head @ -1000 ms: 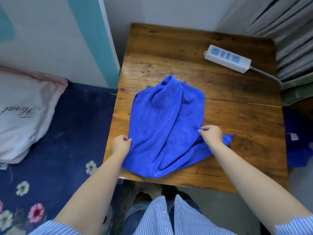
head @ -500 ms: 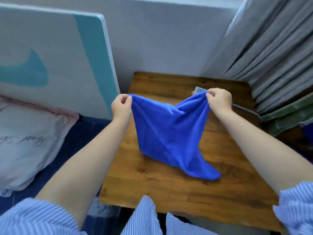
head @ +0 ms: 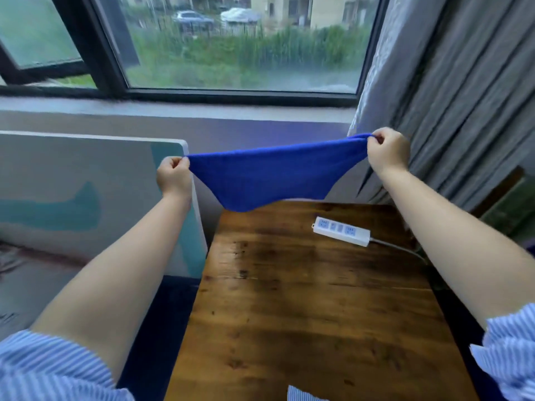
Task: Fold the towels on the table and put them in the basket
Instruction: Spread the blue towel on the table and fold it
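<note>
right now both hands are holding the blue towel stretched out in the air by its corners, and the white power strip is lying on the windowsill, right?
Not quite. The left hand and right hand do hold the blue towel stretched in the air, but the head view shows the white power strip lying on the wooden table, not the windowsill.

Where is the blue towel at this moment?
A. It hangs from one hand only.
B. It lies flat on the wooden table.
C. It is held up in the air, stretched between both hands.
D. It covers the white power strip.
C: the left hand and the right hand each pinch a corner of the blue towel, which sags between them above the table.
</note>
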Tool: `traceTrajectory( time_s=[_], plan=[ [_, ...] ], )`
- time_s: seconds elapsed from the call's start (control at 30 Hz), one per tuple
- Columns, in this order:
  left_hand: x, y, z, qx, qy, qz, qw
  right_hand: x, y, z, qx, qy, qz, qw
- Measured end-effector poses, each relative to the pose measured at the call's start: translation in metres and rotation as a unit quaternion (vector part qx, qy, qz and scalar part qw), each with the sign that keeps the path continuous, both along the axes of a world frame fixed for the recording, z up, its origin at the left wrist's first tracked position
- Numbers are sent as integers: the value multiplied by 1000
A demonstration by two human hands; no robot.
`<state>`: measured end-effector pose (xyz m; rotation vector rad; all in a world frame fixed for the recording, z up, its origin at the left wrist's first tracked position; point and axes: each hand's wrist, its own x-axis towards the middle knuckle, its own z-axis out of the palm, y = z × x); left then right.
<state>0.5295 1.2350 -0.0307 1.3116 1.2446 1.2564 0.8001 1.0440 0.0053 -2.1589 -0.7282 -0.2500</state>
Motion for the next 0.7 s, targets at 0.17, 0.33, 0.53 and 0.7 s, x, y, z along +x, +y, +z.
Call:
traceTrajectory(
  time_s=[0.17,0.33,0.53,0.7],
  plan=[
    [-27,-34,-51,-53,150,-36,987,-38,-42,-69,-59,75,9,995],
    [-64,-83,-121,-77,407,-180,892,-89,-93,-153,-167,172,-7,971],
    [-121,-144,-198,-162,564,-318,745,-160,-168,-240,-306,261,-30,915],
    [-151,-181,-227,-182,611,-379,671,-202,-217,-275,-400,270,-10,876]
  ],
)
